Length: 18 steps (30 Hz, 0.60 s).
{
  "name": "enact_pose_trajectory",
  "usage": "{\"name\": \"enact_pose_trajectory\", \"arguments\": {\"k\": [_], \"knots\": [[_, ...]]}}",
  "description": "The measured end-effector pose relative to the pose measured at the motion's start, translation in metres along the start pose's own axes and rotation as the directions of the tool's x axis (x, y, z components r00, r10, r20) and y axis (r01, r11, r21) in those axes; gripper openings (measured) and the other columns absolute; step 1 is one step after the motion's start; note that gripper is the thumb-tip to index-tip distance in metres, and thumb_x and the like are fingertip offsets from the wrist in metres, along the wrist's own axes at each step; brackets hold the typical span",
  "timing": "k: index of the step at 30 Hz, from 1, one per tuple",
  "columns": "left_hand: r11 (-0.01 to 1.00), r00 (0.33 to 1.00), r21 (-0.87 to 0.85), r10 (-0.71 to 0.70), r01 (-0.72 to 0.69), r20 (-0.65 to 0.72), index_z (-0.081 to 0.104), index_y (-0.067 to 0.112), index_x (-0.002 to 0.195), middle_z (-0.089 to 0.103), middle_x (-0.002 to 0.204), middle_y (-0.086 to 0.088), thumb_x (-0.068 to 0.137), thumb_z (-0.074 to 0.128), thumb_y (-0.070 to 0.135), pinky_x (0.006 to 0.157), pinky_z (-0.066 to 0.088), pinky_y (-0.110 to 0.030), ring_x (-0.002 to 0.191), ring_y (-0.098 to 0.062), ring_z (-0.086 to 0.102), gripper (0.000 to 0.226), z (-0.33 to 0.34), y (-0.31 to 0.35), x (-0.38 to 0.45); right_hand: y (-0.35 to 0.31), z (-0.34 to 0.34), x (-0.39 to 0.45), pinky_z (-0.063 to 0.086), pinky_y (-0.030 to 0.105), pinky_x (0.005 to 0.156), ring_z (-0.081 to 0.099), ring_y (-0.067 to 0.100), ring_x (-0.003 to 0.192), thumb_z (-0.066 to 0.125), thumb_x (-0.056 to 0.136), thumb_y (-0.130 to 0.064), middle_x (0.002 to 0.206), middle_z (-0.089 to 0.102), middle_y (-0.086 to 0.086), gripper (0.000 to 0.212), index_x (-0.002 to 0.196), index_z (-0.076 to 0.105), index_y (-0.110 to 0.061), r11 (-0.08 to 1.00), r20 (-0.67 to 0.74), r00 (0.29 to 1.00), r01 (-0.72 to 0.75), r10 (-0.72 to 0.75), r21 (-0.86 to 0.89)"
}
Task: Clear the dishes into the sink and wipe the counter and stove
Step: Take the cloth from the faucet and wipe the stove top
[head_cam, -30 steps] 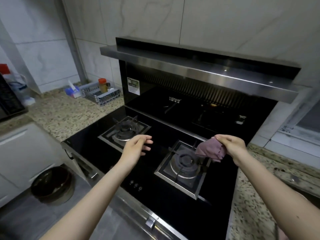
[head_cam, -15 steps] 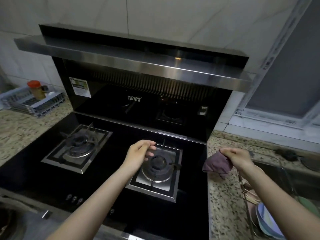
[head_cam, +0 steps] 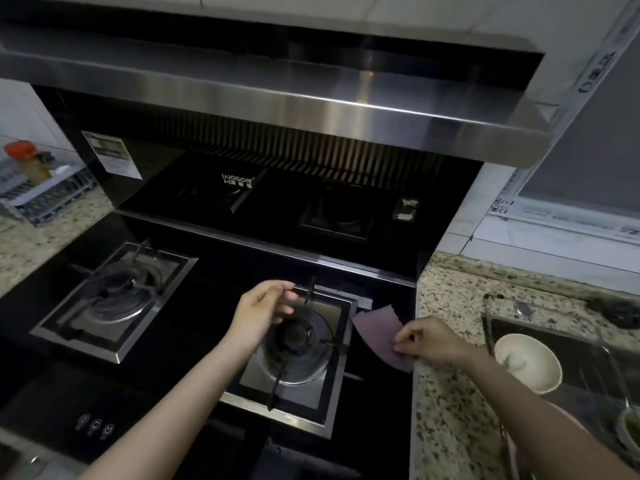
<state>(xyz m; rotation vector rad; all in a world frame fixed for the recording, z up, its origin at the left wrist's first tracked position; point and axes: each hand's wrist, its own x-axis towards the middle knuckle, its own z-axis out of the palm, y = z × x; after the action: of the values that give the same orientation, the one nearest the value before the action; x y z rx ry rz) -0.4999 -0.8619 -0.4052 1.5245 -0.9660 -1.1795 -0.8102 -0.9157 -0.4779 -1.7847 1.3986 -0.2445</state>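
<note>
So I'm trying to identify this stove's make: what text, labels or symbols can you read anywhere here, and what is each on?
"IVIOSON", roughly, mirrored and unsure: brand mark on the black back panel.
White sticker on the panel's left side: print too small to read.
Window frame tape: printing blurred, unreadable.
Three round control icons on the stove's front: symbols, no legible text.

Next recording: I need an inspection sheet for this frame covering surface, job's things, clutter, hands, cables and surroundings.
Surface: black glass stove top with two gas burners; speckled granite counter to its right.
Job's things: purple wiping cloth spread on the stove's right edge; cream ceramic bowl in the steel sink.
Clutter: wire rack holding an orange-capped jar, far left on the counter.
Hands: right hand pinches the cloth; left hand hovers open over the right burner, holding nothing.
Cables: nothing seen.
Surroundings: stainless range hood overhead, white tiled wall, window frame at right.
</note>
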Motion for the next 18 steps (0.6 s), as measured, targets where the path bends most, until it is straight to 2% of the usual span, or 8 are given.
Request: {"name": "enact_pose_trajectory", "arguments": {"k": [3, 6, 8, 10, 12, 14, 16, 18], "knots": [[1.000, 1.000, -0.003, -0.013, 0.013, -0.013, 0.065, 0.020, 0.089, 0.068, 0.081, 0.002, 0.098, 0.040, 0.017, 0.062, 0.044, -0.022, 0.067, -0.013, 0.059, 0.027, 0.005, -0.008, 0.008, 0.013, 0.009, 0.008, 0.046, 0.012, 0.074, 0.062, -0.004, 0.079, 0.078, 0.075, -0.019, 0.086, 0.067, -0.010, 0.013, 0.084, 0.070, -0.021, 1.000, -0.113, 0.994, 0.005, -0.007, -0.017], [0.999, 1.000, -0.018, -0.029, 0.029, -0.009, 0.065, 0.018, 0.090, 0.068, 0.080, 0.002, 0.099, 0.040, 0.016, 0.064, 0.044, -0.024, 0.064, -0.012, 0.058, 0.027, 0.010, -0.013, 0.012, 0.019, 0.022, 0.021, 0.045, 0.020, 0.086, 0.060, 0.012, 0.101, 0.073, 0.079, -0.033, 0.110, 0.063, -0.003, 0.035, 0.109, 0.067, -0.016, 0.967, -0.189, 0.971, 0.097, -0.143, -0.235], [0.999, 0.999, -0.023, -0.035, 0.034, -0.010, 0.065, 0.016, 0.091, 0.068, 0.079, 0.002, 0.098, 0.040, 0.015, 0.064, 0.044, -0.025, 0.063, -0.012, 0.058, 0.026, 0.012, -0.017, 0.013, 0.022, 0.035, 0.029, 0.039, 0.025, 0.098, 0.051, 0.016, 0.119, 0.063, 0.083, -0.043, 0.132, 0.054, -0.002, 0.050, 0.126, 0.058, -0.018, 0.918, -0.136, 0.972, 0.128, -0.191, -0.376], [0.999, 0.999, -0.017, -0.038, 0.038, -0.011, 0.064, 0.015, 0.093, 0.067, 0.079, 0.001, 0.099, 0.040, 0.015, 0.064, 0.044, -0.024, 0.064, -0.012, 0.058, 0.025, 0.012, -0.020, 0.013, 0.026, 0.050, 0.035, 0.033, 0.027, 0.107, 0.040, 0.018, 0.133, 0.058, 0.087, -0.043, 0.146, 0.040, -0.002, 0.058, 0.138, 0.046, -0.018, 0.868, -0.055, 0.983, 0.127, -0.174, -0.479], [0.999, 0.999, -0.005, -0.035, 0.035, -0.012, 0.064, 0.016, 0.093, 0.067, 0.081, 0.001, 0.099, 0.039, 0.015, 0.064, 0.044, -0.024, 0.064, -0.011, 0.058, 0.025, 0.010, -0.020, 0.014, 0.032, 0.061, 0.037, 0.036, 0.032, 0.107, 0.041, 0.024, 0.134, 0.059, 0.086, -0.040, 0.146, 0.040, 0.003, 0.060, 0.138, 0.046, -0.014, 0.829, -0.038, 0.984, 0.126, -0.175, -0.544], [0.999, 0.999, 0.001, -0.034, 0.034, -0.021, 0.063, 0.018, 0.094, 0.066, 0.082, 0.001, 0.099, 0.038, 0.016, 0.064, 0.044, -0.024, 0.064, -0.011, 0.058, 0.025, 0.005, -0.023, 0.016, 0.038, 0.072, 0.038, 0.048, 0.038, 0.095, 0.056, 0.029, 0.119, 0.054, 0.079, -0.045, 0.133, 0.055, 0.007, 0.058, 0.126, 0.058, -0.011, 0.785, -0.049, 0.981, 0.121, -0.189, -0.608], [1.000, 0.999, -0.008, -0.022, 0.022, -0.035, 0.062, 0.018, 0.097, 0.066, 0.084, -0.001, 0.099, 0.038, 0.016, 0.065, 0.045, -0.025, 0.067, -0.013, 0.058, 0.024, 0.000, -0.027, 0.016, 0.040, 0.077, 0.039, 0.055, 0.038, 0.084, 0.065, 0.025, 0.106, 0.042, 0.075, -0.050, 0.120, 0.064, 0.002, 0.059, 0.116, 0.065, -0.014, 0.759, -0.048, 0.984, 0.101, -0.171, -0.643], [1.000, 0.999, -0.014, -0.024, 0.024, -0.042, 0.062, 0.017, 0.099, 0.066, 0.085, -0.002, 0.099, 0.038, 0.014, 0.065, 0.045, -0.026, 0.068, -0.014, 0.058, 0.024, -0.003, -0.031, 0.012, 0.038, 0.080, 0.037, 0.057, 0.036, 0.080, 0.066, 0.024, 0.104, 0.041, 0.075, -0.047, 0.118, 0.065, 0.001, 0.057, 0.114, 0.066, -0.015, 0.734, -0.068, 0.977, 0.105, -0.202, -0.671]]}}
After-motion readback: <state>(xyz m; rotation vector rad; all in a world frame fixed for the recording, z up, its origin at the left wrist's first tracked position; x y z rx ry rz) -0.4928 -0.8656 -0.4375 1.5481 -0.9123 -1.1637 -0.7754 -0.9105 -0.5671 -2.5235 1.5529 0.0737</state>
